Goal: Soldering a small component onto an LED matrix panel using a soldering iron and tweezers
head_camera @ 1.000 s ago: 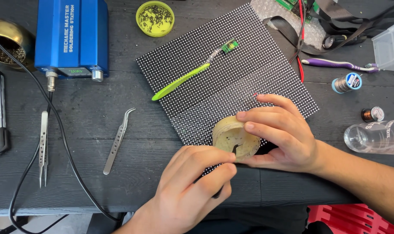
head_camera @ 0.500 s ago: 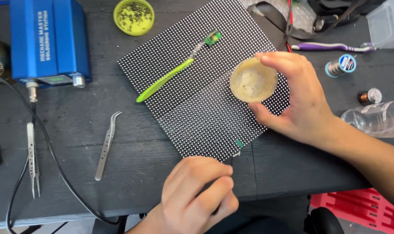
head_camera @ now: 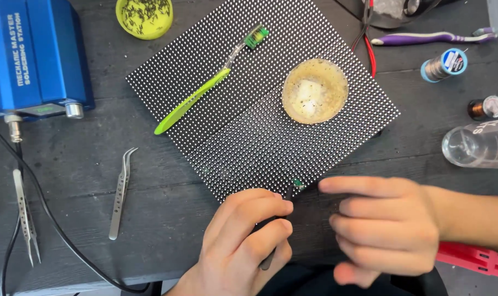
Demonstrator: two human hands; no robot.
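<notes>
Right now your left hand [head_camera: 243, 241] is clenched around a dark slim tool [head_camera: 276, 230], its tip touching the near corner of the dotted black panel [head_camera: 249, 109], beside a small green part [head_camera: 299, 183]. Your right hand [head_camera: 380, 230] hovers just beside it, blurred, fingers loosely spread and grasping nothing. On the panel lie a green toothbrush [head_camera: 199, 93] and a round yellowish dish [head_camera: 314, 91]. Silver tweezers [head_camera: 121, 192] rest on the dark worktop [head_camera: 95, 153], left of the panel.
</notes>
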